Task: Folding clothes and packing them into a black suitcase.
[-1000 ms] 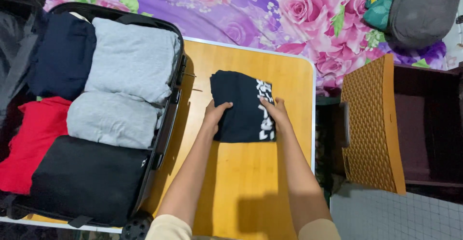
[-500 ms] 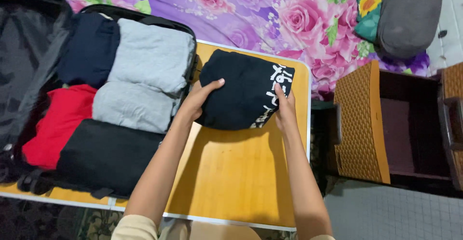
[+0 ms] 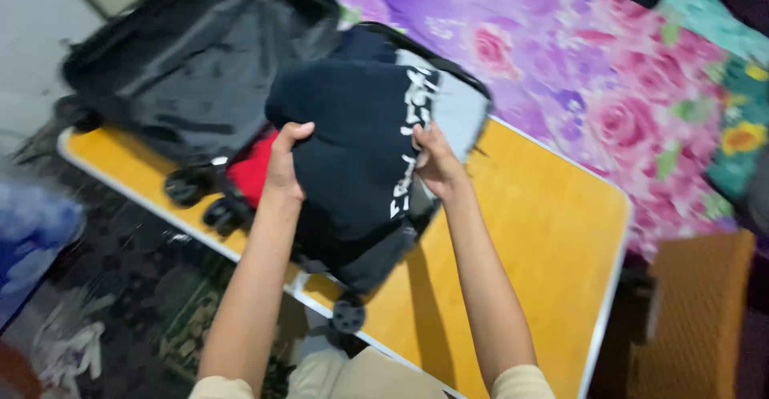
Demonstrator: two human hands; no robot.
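A folded dark navy garment with white print (image 3: 352, 143) is held up in the air over the open suitcase (image 3: 200, 70). My left hand (image 3: 284, 163) grips its left edge and my right hand (image 3: 432, 159) grips its right edge by the print. Under the garment I see a red folded item (image 3: 255, 171) and part of a grey folded item (image 3: 458, 110) packed in the suitcase. The rest of the packed clothes is hidden behind the garment. The frame is blurred.
The suitcase lies on a yellow wooden table (image 3: 521, 239), its lid (image 3: 192, 62) open at the far left and its wheels (image 3: 348, 316) at the near edge. A purple floral bedspread (image 3: 593, 70) lies beyond. A woven brown cabinet (image 3: 697, 319) stands at right.
Both hands lifted the folded garment off the table and carried it left over the suitcase. The camera view has swung and tilted to the left.
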